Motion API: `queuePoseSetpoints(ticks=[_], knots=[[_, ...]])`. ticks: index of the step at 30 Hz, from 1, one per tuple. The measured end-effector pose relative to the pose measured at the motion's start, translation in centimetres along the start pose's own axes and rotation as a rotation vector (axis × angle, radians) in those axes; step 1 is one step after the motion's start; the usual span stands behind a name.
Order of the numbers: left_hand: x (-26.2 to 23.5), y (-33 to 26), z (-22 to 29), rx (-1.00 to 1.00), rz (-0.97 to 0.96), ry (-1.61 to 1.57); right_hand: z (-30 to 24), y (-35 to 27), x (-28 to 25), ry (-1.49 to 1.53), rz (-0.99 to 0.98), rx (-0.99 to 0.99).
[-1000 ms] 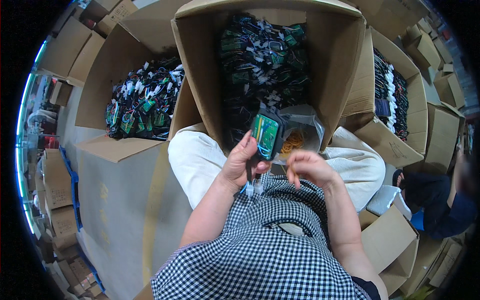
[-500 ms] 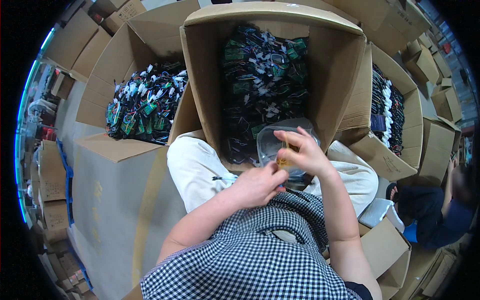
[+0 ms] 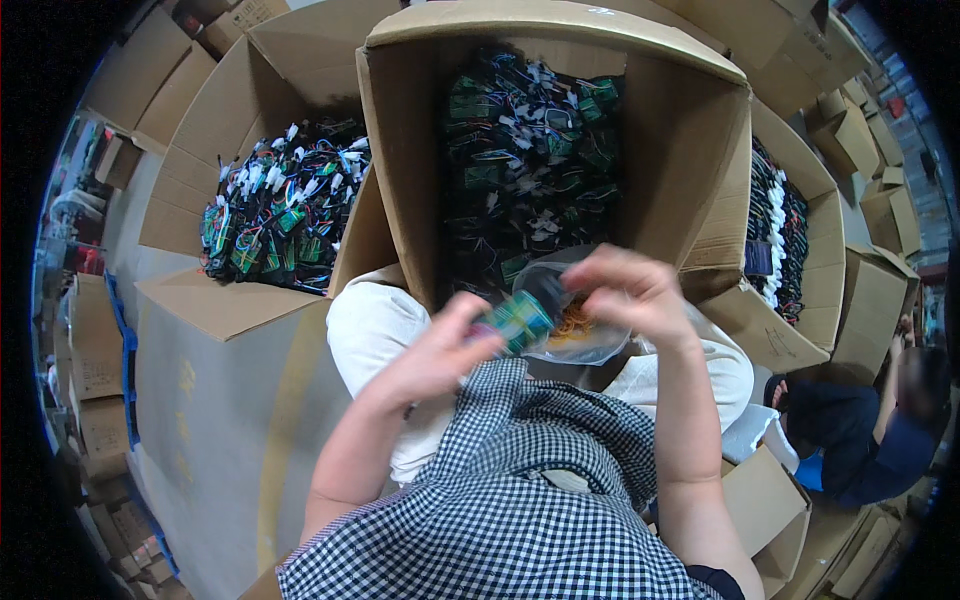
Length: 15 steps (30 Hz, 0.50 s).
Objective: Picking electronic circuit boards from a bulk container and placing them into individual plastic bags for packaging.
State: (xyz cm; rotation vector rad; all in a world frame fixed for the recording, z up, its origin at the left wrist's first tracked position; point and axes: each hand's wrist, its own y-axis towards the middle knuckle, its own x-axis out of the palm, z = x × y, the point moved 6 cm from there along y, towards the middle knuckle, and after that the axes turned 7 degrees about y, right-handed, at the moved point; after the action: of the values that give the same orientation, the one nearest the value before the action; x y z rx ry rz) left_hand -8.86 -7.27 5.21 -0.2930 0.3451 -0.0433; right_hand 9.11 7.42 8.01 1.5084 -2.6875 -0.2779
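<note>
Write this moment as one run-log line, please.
left hand: holds green board | right hand: near board, blurred, contact unclear | orange bands: in clear bag | box: wired boards inside

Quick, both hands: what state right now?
Left hand: holding a blurred green rectangular circuit board.
Right hand: partly curled, blurred; cannot tell whether it holds anything.

Centre: green rectangular circuit board (image 3: 522, 322); beside it, thin orange-yellow bands (image 3: 574, 323). Lower centre: black-and-white checked cloth garment (image 3: 510, 510). Mid-frame: off-white cloth trousers (image 3: 372, 335). Upper centre: brown cardboard box (image 3: 682, 150). Lower left: grey floor (image 3: 215, 400) carries yellow stripe (image 3: 272, 480).
</note>
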Motion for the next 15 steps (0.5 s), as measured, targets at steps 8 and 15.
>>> queuePoseSetpoints(ticks=[8, 15], knots=[[-16.8, -1.2, -4.1, 0.531, 0.623, -1.492, 8.6, -0.9, -10.3, 0.213, 0.763, 0.46], [-6.4, 8.9, -0.9, 0.225, 0.039, -0.881, 18.4, 11.8, -15.3, -0.592, 0.525, 0.472]])
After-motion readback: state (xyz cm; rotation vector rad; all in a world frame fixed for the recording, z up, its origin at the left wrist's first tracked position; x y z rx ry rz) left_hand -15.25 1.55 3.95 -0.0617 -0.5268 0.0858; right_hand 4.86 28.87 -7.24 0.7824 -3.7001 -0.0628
